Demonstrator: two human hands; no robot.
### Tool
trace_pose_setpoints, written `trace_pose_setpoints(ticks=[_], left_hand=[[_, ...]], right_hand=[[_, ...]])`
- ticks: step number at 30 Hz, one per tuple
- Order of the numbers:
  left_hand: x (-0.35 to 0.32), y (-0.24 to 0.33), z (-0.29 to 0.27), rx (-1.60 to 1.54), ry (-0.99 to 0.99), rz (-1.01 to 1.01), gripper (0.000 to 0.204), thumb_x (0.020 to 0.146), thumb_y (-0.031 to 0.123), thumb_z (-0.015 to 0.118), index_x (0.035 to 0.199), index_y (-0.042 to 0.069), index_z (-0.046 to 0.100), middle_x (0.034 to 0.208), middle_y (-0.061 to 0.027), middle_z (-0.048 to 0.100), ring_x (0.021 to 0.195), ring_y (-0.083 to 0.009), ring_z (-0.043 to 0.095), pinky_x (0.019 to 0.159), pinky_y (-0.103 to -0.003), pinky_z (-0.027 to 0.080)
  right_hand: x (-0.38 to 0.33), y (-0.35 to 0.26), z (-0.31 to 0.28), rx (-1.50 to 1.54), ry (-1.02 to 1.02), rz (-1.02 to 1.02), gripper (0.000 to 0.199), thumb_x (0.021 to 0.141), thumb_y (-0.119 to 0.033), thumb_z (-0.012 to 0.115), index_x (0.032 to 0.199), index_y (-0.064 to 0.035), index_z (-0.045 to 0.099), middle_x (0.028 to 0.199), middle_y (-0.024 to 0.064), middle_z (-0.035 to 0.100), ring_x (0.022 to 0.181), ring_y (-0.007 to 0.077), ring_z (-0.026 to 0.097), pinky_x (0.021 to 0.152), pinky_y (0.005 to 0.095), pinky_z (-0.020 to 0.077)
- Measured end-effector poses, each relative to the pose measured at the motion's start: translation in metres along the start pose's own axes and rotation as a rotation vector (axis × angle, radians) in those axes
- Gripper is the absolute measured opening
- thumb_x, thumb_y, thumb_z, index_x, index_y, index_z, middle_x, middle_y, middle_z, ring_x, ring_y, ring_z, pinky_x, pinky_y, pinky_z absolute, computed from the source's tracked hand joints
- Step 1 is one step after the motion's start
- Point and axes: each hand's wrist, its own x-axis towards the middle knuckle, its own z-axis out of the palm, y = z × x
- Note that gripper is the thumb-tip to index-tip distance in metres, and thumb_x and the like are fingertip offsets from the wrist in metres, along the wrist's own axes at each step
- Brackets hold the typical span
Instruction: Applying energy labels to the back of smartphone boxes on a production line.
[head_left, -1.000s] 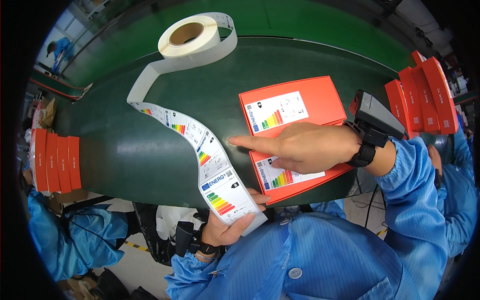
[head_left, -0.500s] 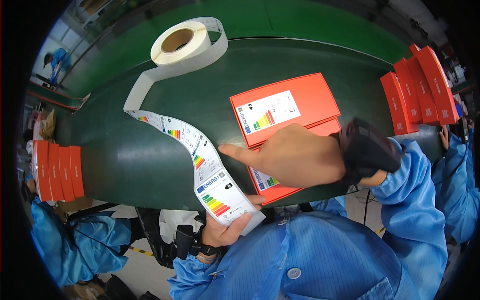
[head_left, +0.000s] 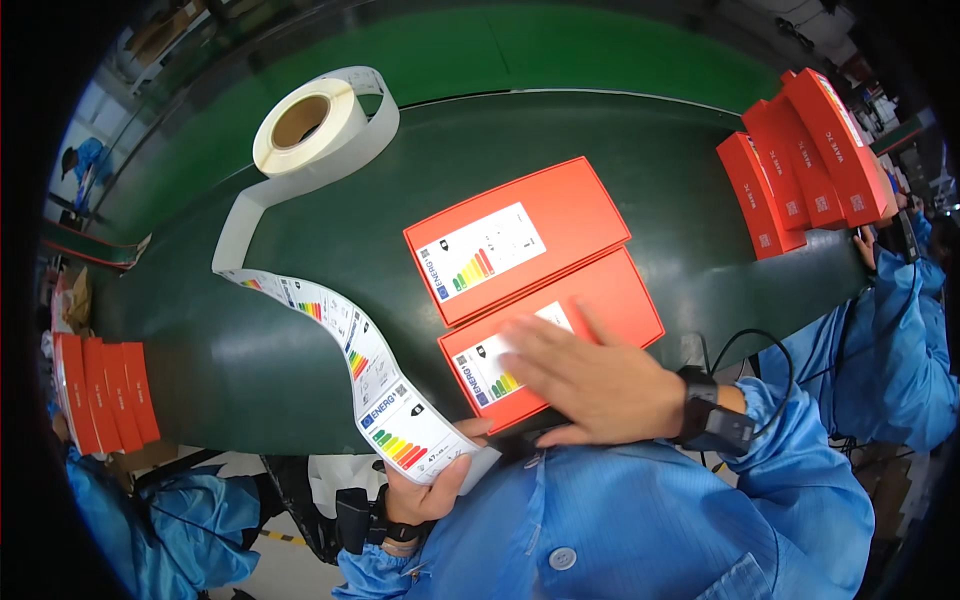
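My left hand (head_left: 430,487) pinches the loose end of a strip of energy labels (head_left: 405,430) between thumb and fingers. That strip curves back across the table to a label roll (head_left: 300,122) standing on its side at the far left. Over the nearer red box (head_left: 632,300) lies my right hand (head_left: 590,385), palm down and fingers stretched out, covering part of the energy label (head_left: 480,365) on its lid. The fingertips are slightly blurred. Just beyond, touching it, rests a second red box (head_left: 570,205) with a whole energy label (head_left: 490,250) on its lid.
Upright red boxes stand in a row at the right (head_left: 800,165) and another row at the left (head_left: 105,395). The dark green table (head_left: 270,370) has a green wall (head_left: 560,50) behind it. Co-workers in blue sleeves (head_left: 905,350) are at both sides.
My right hand has turned from a pointing finger near the strip to a flat palm on the nearer box. My left hand still holds the strip; the whole view has shifted.
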Motion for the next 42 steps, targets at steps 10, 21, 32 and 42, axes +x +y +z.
trace_pose_setpoints(ticks=[10,21,32,42], left_hand=[[0.004,0.004,0.005,0.148,0.064,0.012,0.031,0.081,0.008,0.056,0.107,-0.009,0.050,0.100,-0.0216,0.063,0.081,-0.0201,0.061,0.074,-0.030,0.049],[0.000,0.010,0.015,0.082,0.167,-0.023,0.029,0.084,0.008,0.056,0.106,-0.010,0.052,0.103,-0.0225,0.061,0.083,-0.0215,0.062,0.076,-0.032,0.050],[0.017,0.011,0.009,0.289,0.149,0.032,0.029,0.085,0.009,0.055,0.109,-0.007,0.055,0.100,-0.0145,0.060,0.092,-0.0195,0.054,0.083,-0.031,0.041],[0.064,0.011,0.021,0.212,0.322,0.083,0.039,0.086,0.018,0.055,0.115,-0.008,0.050,0.114,-0.0172,0.057,0.092,-0.0157,0.056,0.083,-0.028,0.044]], right_hand=[[-0.045,0.075,-0.043,0.056,0.412,0.100,0.098,0.061,-0.059,0.069,0.137,-0.0095,0.031,0.144,0.0229,0.017,0.131,0.0456,0.016,0.102,0.0557,0.0194],[0.023,0.099,-0.040,-0.125,-0.002,-0.129,0.111,0.052,-0.077,0.062,0.140,-0.0201,0.025,0.143,0.0260,0.010,0.132,0.0471,0.007,0.096,0.0682,0.0111],[-0.030,0.055,-0.031,-0.070,0.067,0.018,0.107,0.048,-0.069,0.070,0.137,-0.0244,0.032,0.141,0.0267,0.016,0.127,0.0506,0.018,0.096,0.0671,0.0159],[-0.061,0.039,-0.013,-0.120,0.192,0.232,0.098,0.057,-0.074,0.059,0.135,-0.0207,0.036,0.140,0.0240,0.022,0.126,0.0504,0.019,0.092,0.0653,0.0225]])
